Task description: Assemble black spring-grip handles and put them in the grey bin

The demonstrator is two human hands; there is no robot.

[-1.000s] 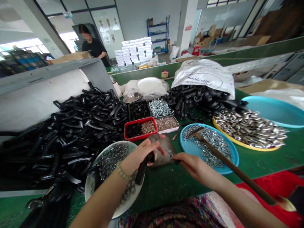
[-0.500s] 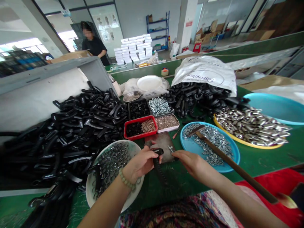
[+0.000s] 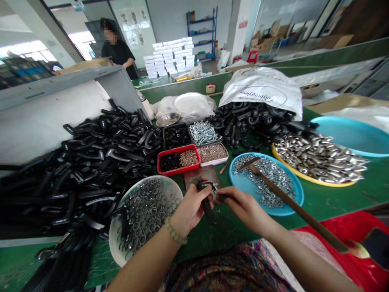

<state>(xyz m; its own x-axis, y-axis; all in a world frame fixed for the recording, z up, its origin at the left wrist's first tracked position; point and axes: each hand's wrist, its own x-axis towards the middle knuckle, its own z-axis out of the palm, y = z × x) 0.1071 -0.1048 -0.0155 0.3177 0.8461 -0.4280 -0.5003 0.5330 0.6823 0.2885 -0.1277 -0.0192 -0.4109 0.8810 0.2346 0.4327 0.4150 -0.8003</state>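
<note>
My left hand [image 3: 192, 207] is closed around a black ribbed plastic handle [image 3: 208, 211], which slants down toward me. At the handle's upper end a small silver metal piece [image 3: 215, 187] shows, close to my right fingertips. My right hand [image 3: 244, 207] pinches a small dark piece [image 3: 223, 197] against or just beside that end; its kind is too small to make out. Both hands are over the near edge of a flat metal plate [image 3: 219, 176] on the green table. A white bowl of metal rings [image 3: 179, 184] stands left of my left hand.
A hammer [image 3: 282, 198] lies across a blue tray of nuts [image 3: 299, 202]. Behind the plate are a red tray [image 3: 179, 172], a white tray of rivet-like bits [image 3: 212, 154] and silver screws [image 3: 203, 133]. Black handles [image 3: 121, 158] heap left; metal sleeves [image 3: 322, 162] fill a yellow-rimmed tray. A person [image 3: 117, 50] stands beyond.
My right hand has moved in to the handle's upper end, where the silver piece now sits. My left hand has shifted slightly right and turned the handle. The view has tilted a little.
</note>
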